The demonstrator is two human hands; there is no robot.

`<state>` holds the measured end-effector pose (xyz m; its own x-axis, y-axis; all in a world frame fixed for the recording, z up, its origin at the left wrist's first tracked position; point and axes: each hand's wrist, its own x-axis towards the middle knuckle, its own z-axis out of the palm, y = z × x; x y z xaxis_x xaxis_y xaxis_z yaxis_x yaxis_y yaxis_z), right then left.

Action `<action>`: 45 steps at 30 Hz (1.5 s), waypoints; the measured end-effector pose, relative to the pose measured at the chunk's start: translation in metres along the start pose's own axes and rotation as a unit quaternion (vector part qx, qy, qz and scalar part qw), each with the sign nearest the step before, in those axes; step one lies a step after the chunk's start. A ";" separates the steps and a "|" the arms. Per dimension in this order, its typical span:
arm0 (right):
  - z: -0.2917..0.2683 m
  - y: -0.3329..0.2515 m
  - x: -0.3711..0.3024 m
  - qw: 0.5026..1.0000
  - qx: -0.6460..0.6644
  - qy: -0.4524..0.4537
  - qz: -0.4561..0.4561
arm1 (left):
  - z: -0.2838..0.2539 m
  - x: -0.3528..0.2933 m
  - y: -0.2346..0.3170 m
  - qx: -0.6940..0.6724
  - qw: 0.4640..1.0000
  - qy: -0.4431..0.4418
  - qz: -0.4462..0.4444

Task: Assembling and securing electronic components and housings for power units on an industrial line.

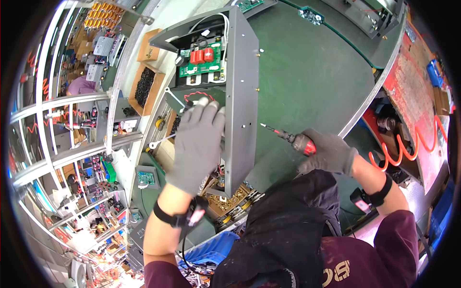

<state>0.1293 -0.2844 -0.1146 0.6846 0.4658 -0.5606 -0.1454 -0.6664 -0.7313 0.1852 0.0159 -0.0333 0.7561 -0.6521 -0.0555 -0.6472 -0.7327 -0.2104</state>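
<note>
A dark grey metal case stands tilted on the green work table, its open side facing left. Inside it a green circuit board carries red components, with white wires above and a thin red wire below. My left hand, in a grey glove, lies over the lower part of that open side, fingers stretched towards the red wire; its thumb is hidden. Right of the case, my gloved right hand is closed round a black and red power screwdriver. The bit points left at the case's outer wall, apart from it.
Beyond the left table edge sits a cardboard box of small black parts. Brass-coloured parts fill a tray below the case. An orange coiled hose hangs at right. Another grey metal housing lies at the far right.
</note>
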 end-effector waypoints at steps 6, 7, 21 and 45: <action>0.003 0.008 0.030 0.998 0.000 -0.062 0.010 | 0.036 0.032 -0.025 -0.026 0.976 -0.215 0.021; 0.002 0.007 0.033 0.997 -0.001 -0.073 0.009 | 0.039 0.031 -0.026 -0.041 0.968 -0.246 -0.004; -0.020 -0.005 0.059 0.970 -0.226 -0.082 -0.027 | 0.038 0.013 -0.015 -0.045 0.987 -0.151 -0.029; -0.008 -0.012 0.057 0.951 -0.300 0.035 -0.070 | 0.043 0.013 -0.015 -0.036 0.988 -0.146 -0.033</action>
<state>0.1761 -0.2540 -0.1346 0.7159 0.5481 -0.4325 0.3691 -0.8229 -0.4319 0.2088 0.0273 -0.0730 0.7850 -0.5267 -0.3261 -0.5936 -0.7902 -0.1525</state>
